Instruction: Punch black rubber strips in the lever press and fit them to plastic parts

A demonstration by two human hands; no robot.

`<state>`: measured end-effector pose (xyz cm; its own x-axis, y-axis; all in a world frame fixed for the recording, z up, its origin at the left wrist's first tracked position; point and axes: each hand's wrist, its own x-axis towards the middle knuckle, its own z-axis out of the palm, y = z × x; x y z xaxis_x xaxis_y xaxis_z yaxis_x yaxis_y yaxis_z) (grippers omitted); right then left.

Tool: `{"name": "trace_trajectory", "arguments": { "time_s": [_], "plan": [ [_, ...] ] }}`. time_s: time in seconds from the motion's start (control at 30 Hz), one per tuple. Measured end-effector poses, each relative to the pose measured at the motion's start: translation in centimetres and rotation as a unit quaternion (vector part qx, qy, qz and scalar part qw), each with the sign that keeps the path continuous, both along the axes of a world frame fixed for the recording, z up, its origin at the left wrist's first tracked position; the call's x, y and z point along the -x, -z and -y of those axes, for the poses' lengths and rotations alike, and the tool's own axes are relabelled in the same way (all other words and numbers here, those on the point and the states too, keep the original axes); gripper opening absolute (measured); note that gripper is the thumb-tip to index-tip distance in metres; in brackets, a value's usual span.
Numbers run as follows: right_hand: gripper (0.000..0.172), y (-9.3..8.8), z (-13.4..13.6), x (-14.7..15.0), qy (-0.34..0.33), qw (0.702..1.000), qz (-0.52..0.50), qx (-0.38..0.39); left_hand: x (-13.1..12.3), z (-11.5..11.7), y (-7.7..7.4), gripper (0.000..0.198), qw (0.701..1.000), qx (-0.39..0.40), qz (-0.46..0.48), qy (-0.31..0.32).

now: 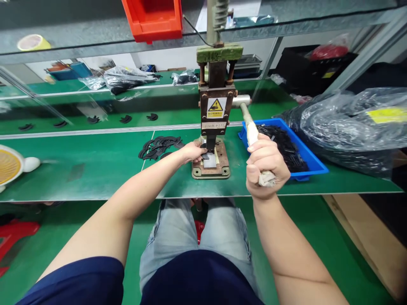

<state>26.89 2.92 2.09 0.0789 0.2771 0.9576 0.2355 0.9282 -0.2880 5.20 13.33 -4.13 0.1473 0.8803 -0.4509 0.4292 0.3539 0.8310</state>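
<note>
A hand-operated arbor press (212, 101) stands on the green bench in front of me, a warning label on its head. My right hand (267, 165) is wrapped round the press lever (250, 123), which slants down toward me and has a pale wrapping. My left hand (193, 151) reaches the press base (222, 159), pinching a small black plastic part (205, 156) under the ram. The ram sits very close to that part; whether they touch I cannot tell. Left of the press lies a pile of curved black parts (160, 146).
A blue bin (310, 168) of black pieces stands right of the press, beside large plastic-wrapped bags (349, 123). Several curved parts (125, 119) lie spaced along the strip behind. A red bin (154, 21) sits on the overhead shelf. At the left edge is a yellow-and-white round object (12, 165).
</note>
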Motion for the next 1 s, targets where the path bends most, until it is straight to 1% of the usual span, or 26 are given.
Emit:
{"name": "trace_trajectory", "arguments": {
  "time_s": [0.1, 0.17, 0.23, 0.27, 0.3, 0.37, 0.4, 0.43, 0.47, 0.5, 0.57, 0.67, 0.77, 0.83, 0.9, 1.0],
  "plan": [
    [0.019, 0.0, -0.1, -0.3, -0.007, 1.000, 0.010, 0.001, -0.1, 1.5, 0.1, 0.016, 0.998, -0.041, 0.036, 0.007],
    [0.019, 0.0, -0.1, -0.3, -0.006, 1.000, 0.011, 0.004, 0.8, 2.3, 0.4, 0.018, 0.993, -0.083, 0.068, 0.049],
    [0.019, 0.0, -0.2, -0.3, -0.003, 1.000, 0.007, 0.001, 2.9, 2.6, 0.6, 0.016, 0.983, -0.135, 0.063, 0.104],
    [0.019, 0.0, -0.3, -0.2, -0.003, 1.000, 0.004, -0.003, 4.5, 2.3, 0.7, 0.015, 0.978, -0.170, 0.033, 0.117],
    [0.018, -0.1, -0.3, -0.1, -0.003, 1.000, 0.001, -0.006, 6.2, 1.8, 0.7, 0.016, 0.971, -0.208, -0.018, 0.114],
    [0.018, -0.1, -0.4, 0.0, -0.002, 1.000, -0.006, -0.005, 10.0, 0.4, 0.6, 0.019, 0.947, -0.269, -0.156, 0.076],
    [0.018, -0.1, -0.4, 0.1, -0.001, 1.000, -0.009, -0.004, 11.9, -0.5, 0.6, 0.021, 0.933, -0.276, -0.223, 0.062],
    [0.018, -0.1, -0.4, 0.1, 0.000, 1.000, -0.012, -0.003, 13.6, -1.3, 0.5, 0.022, 0.921, -0.269, -0.276, 0.061],
    [0.017, -0.1, -0.5, 0.2, 0.002, 1.000, -0.016, -0.004, 15.0, -2.0, 0.6, 0.023, 0.911, -0.252, -0.318, 0.075],
    [0.018, 0.0, -0.5, 0.2, 0.003, 1.000, -0.016, -0.007, 16.1, -2.5, 0.6, 0.024, 0.902, -0.233, -0.349, 0.099],
    [0.019, 0.0, -0.6, 0.2, 0.004, 1.000, -0.018, -0.017, 17.5, -2.9, 0.9, 0.028, 0.882, -0.210, -0.391, 0.160],
    [0.023, 0.1, -0.7, 0.2, 0.006, 1.000, -0.019, -0.021, 18.0, -2.6, 1.8, 0.043, 0.845, -0.217, -0.428, 0.235],
    [0.027, 0.2, -0.8, 0.1, 0.016, 1.000, -0.018, -0.019, 17.9, -2.1, 2.6, 0.049, 0.820, -0.232, -0.445, 0.276],
    [0.028, 0.1, -0.8, 0.1, 0.020, 1.000, -0.013, -0.018, 17.6, -2.0, 2.8, 0.048, 0.818, -0.226, -0.449, 0.280],
    [0.028, 0.1, -0.8, 0.0, 0.018, 1.000, -0.011, -0.015, 17.2, -2.1, 2.9, 0.047, 0.827, -0.211, -0.442, 0.275],
    [0.028, 0.0, -0.7, 0.1, 0.011, 1.000, -0.016, -0.015, 16.5, -2.0, 2.6, 0.044, 0.841, -0.192, -0.425, 0.274]
  ]
}}
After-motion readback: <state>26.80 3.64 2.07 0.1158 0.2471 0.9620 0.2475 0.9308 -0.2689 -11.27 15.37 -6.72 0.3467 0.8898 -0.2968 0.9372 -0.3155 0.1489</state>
